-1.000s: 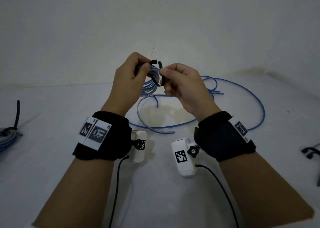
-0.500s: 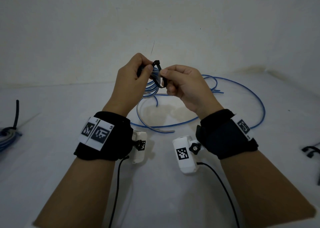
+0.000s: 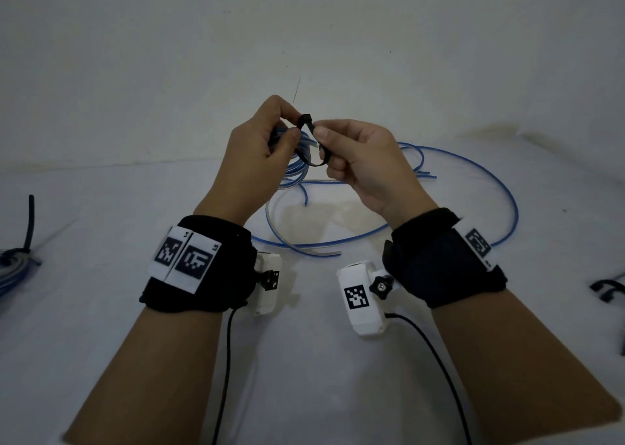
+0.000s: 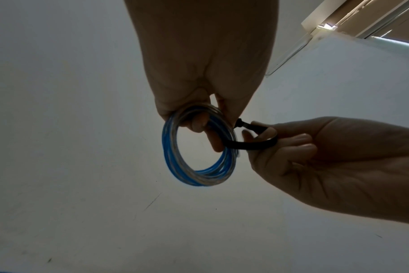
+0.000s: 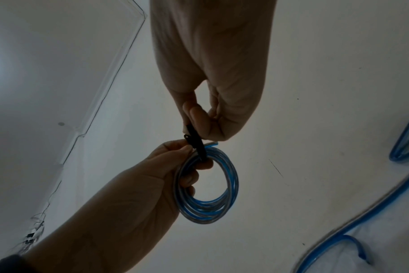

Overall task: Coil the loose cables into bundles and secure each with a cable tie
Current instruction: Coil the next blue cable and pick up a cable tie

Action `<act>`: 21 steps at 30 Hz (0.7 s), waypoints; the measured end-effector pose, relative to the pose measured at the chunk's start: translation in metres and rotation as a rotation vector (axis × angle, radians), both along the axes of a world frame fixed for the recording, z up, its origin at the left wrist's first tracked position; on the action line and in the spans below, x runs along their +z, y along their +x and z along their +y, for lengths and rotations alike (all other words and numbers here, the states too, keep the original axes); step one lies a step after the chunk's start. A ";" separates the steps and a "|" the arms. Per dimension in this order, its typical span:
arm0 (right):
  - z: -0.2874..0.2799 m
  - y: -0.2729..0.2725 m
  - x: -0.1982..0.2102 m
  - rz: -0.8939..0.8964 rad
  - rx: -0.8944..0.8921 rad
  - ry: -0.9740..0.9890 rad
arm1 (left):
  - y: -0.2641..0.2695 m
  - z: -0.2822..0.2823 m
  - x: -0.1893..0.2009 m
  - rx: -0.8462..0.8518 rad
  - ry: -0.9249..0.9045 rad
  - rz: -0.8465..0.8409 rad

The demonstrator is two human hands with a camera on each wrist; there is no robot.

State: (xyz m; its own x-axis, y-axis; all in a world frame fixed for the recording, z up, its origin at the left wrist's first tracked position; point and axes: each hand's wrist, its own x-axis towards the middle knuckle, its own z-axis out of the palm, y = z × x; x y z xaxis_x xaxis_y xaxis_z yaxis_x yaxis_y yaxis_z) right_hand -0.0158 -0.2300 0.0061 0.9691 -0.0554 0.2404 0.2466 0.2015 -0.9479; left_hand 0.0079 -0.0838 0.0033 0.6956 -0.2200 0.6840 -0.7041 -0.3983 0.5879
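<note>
My left hand [image 3: 267, 147] holds a small coil of blue and clear cable [image 4: 199, 171] in the air above the white surface, fingers curled through its ring. A black cable tie [image 3: 313, 147] loops around the coil's strands, its square head [image 3: 306, 119] sticking up between the two hands. My right hand [image 3: 351, 153] pinches the tie's strap [image 4: 252, 145] between thumb and fingers. From the right wrist view the coil [image 5: 213, 194] hangs below the tie [image 5: 196, 144]. Whether the strap's tip sits in the head cannot be told.
Loose blue cable [image 3: 473, 187] sprawls in wide loops on the white surface behind and right of my hands. A tied blue bundle [image 3: 13, 265] with a black tail lies at the left edge. Spare black cable ties [image 3: 605, 289] lie at the right edge.
The tie's two ends have come together into a closed loop around the coil, with its head now upright between the hands. Both hands rose slightly.
</note>
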 end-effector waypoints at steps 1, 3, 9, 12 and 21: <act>0.001 0.000 -0.001 -0.008 -0.013 0.001 | 0.000 0.000 0.000 -0.005 0.028 -0.010; 0.001 0.000 0.000 -0.034 -0.036 -0.004 | -0.002 -0.003 -0.001 -0.030 0.095 -0.026; -0.007 0.000 0.003 0.035 -0.022 0.016 | -0.004 -0.008 -0.005 -0.107 0.123 0.022; -0.005 -0.001 0.004 0.091 0.021 0.034 | -0.003 -0.007 -0.005 -0.082 0.140 0.036; -0.002 0.000 0.000 0.060 -0.006 0.041 | -0.001 -0.005 -0.007 -0.082 0.217 0.075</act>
